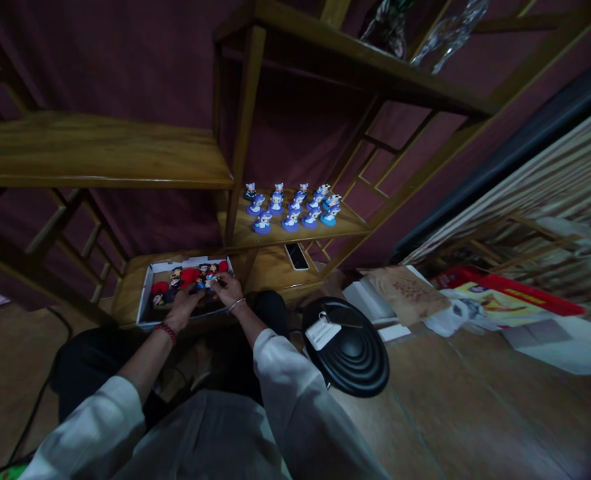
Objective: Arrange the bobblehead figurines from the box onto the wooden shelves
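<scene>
A shallow white cardboard box [145, 293] sits on the lowest wooden shelf, holding several small figurines with red and black parts. Over its front right part, my right hand [229, 291] pinches a small blue-and-white figurine [208, 283]. My left hand [182, 308], a red braided band at its wrist, has its fingers closed at the left side of the same figurine. Fingers partly hide its shape. Beside the box, the red figurines [190, 276] lie close behind my left fingers.
Rows of purple-and-white figurines [276, 203] stand on the shelf above right. A phone [296, 257] lies on the lower shelf. To the right are a round black ridged object [355, 353] with a white tag, cardboard [405, 293] and a red-and-yellow package [500, 300] on the tiled floor.
</scene>
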Demonstrator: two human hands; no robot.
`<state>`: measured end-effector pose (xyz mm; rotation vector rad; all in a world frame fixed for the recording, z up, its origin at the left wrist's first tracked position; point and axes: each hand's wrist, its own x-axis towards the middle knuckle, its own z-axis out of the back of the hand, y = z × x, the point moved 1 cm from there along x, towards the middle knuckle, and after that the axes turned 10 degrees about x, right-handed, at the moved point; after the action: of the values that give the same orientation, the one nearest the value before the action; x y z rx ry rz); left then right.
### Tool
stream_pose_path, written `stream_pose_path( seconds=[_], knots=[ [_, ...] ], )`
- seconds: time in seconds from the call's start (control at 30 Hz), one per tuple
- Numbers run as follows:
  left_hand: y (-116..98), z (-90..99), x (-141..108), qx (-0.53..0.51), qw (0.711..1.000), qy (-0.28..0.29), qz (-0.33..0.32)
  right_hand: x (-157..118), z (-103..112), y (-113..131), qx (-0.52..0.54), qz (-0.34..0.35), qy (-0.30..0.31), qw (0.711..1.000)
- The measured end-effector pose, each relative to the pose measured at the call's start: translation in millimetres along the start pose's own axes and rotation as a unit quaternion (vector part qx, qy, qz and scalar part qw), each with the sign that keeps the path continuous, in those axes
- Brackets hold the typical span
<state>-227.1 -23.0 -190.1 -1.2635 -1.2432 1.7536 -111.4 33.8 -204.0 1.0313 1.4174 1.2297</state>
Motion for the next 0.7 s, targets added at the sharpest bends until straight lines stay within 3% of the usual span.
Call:
stream_pose_path(
  seconds=[0.17, 0.53, 0.7],
  knots=[
    [-6, -2.0, 0, -0.026, 0.999, 0.004, 0.022, 5, 0, 1, -0.01, 0.006, 0.004, 1.0],
    [-11, -3.9, 5, -0.094, 0.992, -0.071, 0.051, 15, 0, -11, -0.078, 0.063, 0.011, 0.995],
    [-9, -4.1, 4, -0.089, 0.993, -0.061, 0.04, 9, 1, -5, -0.112, 0.101, 0.022, 0.988]
  ],
)
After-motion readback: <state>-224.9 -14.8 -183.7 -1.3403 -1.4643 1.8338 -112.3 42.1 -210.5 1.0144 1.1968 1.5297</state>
